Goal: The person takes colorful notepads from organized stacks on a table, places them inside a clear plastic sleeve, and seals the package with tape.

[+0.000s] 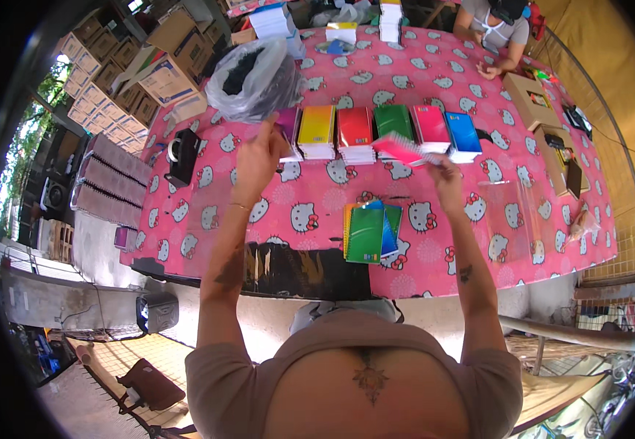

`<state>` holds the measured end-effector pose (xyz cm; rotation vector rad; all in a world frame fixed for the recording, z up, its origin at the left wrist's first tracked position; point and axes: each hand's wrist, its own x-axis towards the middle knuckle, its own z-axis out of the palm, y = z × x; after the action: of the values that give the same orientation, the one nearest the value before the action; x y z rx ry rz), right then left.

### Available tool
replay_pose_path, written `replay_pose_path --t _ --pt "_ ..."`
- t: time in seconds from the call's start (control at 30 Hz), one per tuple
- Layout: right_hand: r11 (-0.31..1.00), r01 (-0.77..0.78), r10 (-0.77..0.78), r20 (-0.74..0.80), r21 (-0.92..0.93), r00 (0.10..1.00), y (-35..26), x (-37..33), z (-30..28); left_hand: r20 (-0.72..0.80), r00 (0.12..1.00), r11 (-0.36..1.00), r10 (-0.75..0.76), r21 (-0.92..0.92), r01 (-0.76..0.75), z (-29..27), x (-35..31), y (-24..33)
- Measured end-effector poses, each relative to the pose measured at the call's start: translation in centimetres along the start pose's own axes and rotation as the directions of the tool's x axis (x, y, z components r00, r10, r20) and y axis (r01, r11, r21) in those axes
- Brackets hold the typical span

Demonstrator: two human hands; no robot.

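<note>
The right hand [445, 175] pinches a blurred pink notebook [403, 151] between its fingers, while the left hand [257, 152] is at the purple stack [289, 123], its finger grip impossible to tell.

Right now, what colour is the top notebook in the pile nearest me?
The top rectangular notebook is green, best seen in the head view.

At two o'clock, the right hand [445, 174] holds a pink-covered paper notebook [403, 151]; at eleven, the left hand [259, 154] is beside a purple-covered notebook stack [289, 123].
</note>
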<state>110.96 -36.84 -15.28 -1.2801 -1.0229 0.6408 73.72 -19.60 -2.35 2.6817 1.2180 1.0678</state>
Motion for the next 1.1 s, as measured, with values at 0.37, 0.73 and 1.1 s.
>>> replay_pose_path --t 0.37,0.73,1.1 --pt "0.781 -0.525 0.483 0.206 0.340 0.851 -1.4 -11.0 3.6 0.492 0.868 0.976 0.065 -0.213 0.048 9.9 -10.1 9.0" --pt "0.690 -0.673 0.628 0.241 0.267 0.740 -4.7 -13.0 17.1 0.819 0.556 -0.034 -0.139 -0.565 0.824 6.9 -20.7 1.4" --pt "0.567 -0.715 0.595 0.397 0.409 0.699 -8.9 -18.6 32.1 0.047 0.904 0.671 0.424 -0.687 -0.279 -9.8 -23.8 -9.8"
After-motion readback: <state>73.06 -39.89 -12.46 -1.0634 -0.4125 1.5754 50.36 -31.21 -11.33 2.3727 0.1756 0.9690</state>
